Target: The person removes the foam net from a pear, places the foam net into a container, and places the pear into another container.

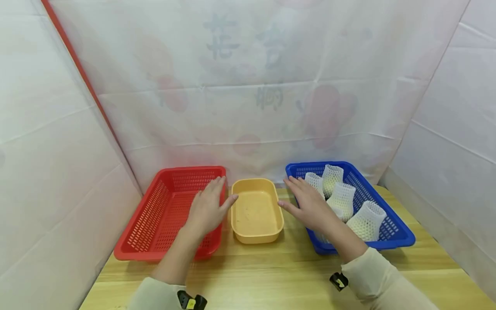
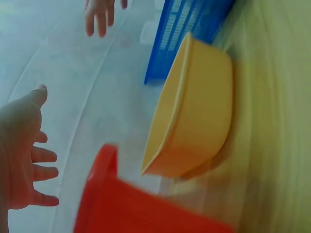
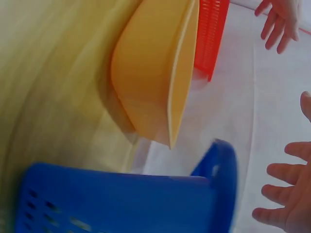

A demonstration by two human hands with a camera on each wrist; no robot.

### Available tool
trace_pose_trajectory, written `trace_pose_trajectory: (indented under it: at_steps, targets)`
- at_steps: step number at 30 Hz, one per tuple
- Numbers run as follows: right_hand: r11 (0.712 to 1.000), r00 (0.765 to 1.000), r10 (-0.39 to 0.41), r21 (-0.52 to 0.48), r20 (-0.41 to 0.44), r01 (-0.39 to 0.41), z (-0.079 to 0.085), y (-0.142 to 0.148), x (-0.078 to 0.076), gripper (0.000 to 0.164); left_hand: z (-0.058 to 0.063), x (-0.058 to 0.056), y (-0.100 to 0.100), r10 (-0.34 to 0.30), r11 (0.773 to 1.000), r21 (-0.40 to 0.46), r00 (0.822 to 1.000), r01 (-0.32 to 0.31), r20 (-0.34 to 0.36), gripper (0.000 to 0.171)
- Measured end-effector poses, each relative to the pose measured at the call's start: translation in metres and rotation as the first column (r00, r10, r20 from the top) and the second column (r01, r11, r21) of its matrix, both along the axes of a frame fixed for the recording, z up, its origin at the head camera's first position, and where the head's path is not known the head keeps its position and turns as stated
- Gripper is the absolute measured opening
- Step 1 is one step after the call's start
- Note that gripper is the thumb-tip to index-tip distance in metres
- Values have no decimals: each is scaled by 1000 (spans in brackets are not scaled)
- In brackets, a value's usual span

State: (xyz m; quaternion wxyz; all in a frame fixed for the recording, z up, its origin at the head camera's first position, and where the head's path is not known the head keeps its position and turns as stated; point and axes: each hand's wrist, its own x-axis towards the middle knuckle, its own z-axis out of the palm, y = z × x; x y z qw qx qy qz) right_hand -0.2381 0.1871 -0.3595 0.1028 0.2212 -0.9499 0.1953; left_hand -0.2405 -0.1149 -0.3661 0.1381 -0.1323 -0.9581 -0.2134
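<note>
My left hand hovers over the right side of a red plastic basket, its fingers straight and holding nothing. Over the left edge of a blue basket my right hand is held the same way, fingers extended. Several white foam net sleeves stand in the blue basket; my right hand and forearm hide part of them. Between the two hands sits a yellow plastic tub with nothing in it. Both wrist views show the fingers spread in the air, apart from the tub and baskets.
The containers stand on a wooden table against a white cloth backdrop with faint printed figures. White sheets close off the left and right sides. A red strip runs down the left corner.
</note>
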Motion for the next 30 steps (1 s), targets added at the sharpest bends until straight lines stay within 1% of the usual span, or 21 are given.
trace_pose_trajectory:
  at_steps: [3, 7, 12, 14, 16, 19, 21, 23, 27, 30]
  targets:
    - [999, 999, 14, -43, -32, -15, -8, 2, 4, 73, -7, 6, 10, -37, 996, 78, 999, 39, -24, 72]
    - [995, 996, 13, -94, -83, -21, -19, 5, 10, 63, -18, 15, 25, -58, 983, 171, 998, 63, -35, 63]
    - [988, 984, -19, -156, -175, -9, -30, 15, 16, 51, -32, 22, 41, -83, 964, 253, 996, 89, -35, 55]
    - [983, 979, -41, -183, -202, 3, -30, 22, 18, 49, -37, 23, 48, -98, 954, 282, 994, 105, -39, 54]
    - [980, 975, -69, -195, -213, 27, -30, 33, 19, 49, -41, 24, 56, -125, 939, 318, 991, 133, -45, 52]
    - [977, 976, -120, -198, -183, 83, -32, 51, 19, 52, -49, 24, 70, -160, 917, 363, 986, 167, -47, 51]
    - [973, 978, -158, -192, -133, 131, -34, 63, 20, 55, -54, 24, 80, -190, 898, 395, 981, 194, -50, 50]
    - [968, 980, -184, -187, -79, 166, -36, 73, 21, 58, -58, 25, 90, -212, 884, 416, 976, 212, -48, 48]
    - [962, 978, -208, -177, 14, 207, -38, 87, 23, 65, -62, 27, 107, -250, 863, 439, 967, 249, -55, 43]
    - [963, 973, -222, -140, 66, 229, -40, 93, 26, 68, -66, 30, 120, -281, 847, 459, 959, 270, -46, 40]
